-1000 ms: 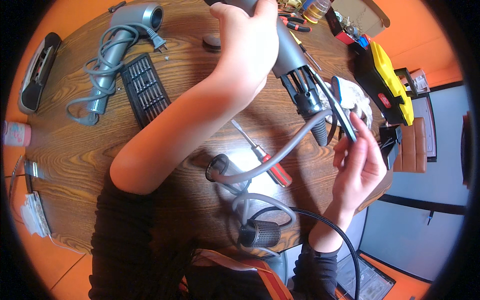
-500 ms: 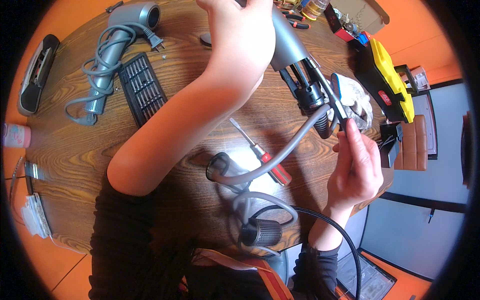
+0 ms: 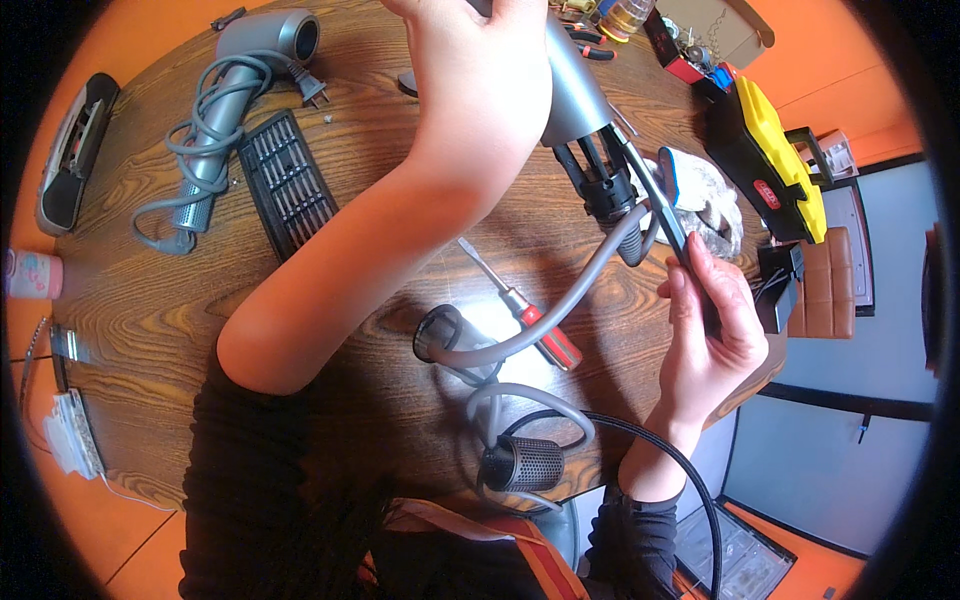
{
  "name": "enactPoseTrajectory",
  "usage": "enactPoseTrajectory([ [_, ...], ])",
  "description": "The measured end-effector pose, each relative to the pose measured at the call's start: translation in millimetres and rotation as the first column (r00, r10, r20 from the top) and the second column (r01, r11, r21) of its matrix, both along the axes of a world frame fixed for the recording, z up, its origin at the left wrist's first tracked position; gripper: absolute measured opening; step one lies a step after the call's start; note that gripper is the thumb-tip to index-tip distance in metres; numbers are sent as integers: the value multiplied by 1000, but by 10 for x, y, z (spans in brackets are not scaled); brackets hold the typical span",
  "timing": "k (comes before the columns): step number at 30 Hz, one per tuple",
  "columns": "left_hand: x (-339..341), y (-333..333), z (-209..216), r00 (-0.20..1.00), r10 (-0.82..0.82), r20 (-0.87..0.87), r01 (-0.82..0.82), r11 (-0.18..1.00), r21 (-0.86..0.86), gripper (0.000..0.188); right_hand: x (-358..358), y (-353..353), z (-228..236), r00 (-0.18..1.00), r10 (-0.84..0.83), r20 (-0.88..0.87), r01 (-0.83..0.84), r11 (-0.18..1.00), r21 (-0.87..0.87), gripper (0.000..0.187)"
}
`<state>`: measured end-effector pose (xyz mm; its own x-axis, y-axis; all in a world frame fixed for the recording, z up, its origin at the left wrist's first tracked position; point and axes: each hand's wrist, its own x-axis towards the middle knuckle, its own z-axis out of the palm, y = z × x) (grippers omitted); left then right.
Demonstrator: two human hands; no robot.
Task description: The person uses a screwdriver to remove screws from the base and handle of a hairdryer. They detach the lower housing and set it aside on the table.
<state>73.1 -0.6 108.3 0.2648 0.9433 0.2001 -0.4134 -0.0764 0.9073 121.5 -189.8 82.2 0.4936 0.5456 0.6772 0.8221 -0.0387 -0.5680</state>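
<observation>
Two hair dryers show on the round wooden bench (image 3: 150,310): one whole grey hair dryer (image 3: 232,90) lying at the far left with its cord wound around the handle, and one opened grey hair dryer body (image 3: 572,90) held up over the far middle. The left hand (image 3: 480,80) is wrapped around that body from above. Its black inner core (image 3: 605,185) hangs out below, and a grey cord (image 3: 560,310) runs from it down to the near edge. The right hand (image 3: 715,335) pinches the handle of a thin dark tool (image 3: 655,205) whose tip is at the core.

There is one red-handled screwdriver (image 3: 525,315) lying under the cord, one black tray of screwdriver bits (image 3: 290,185), one black mesh filter cap (image 3: 522,463) and one yellow-and-black case (image 3: 765,165).

Compared with a second ago, the left hand has lifted the body farther up and away, and the right hand has followed upward with the tool.
</observation>
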Motion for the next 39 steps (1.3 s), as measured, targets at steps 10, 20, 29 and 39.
enactPoseTrajectory([
  [10,-133,-181,81,998,-64,12,62,992,109,36,-88,-57,97,677,125,-725,-106,992,72,31],
  [20,-33,-118,-4,997,-34,66,27,994,108,31,-77,-107,42,871,111,-479,-82,993,83,17],
  [29,-62,-138,33,992,-53,111,38,990,135,31,-82,-22,6,808,194,-556,-122,979,164,18],
  [39,-28,-154,49,994,-87,71,90,996,-27,31,-31,-80,66,816,239,-525,-241,968,67,18],
])
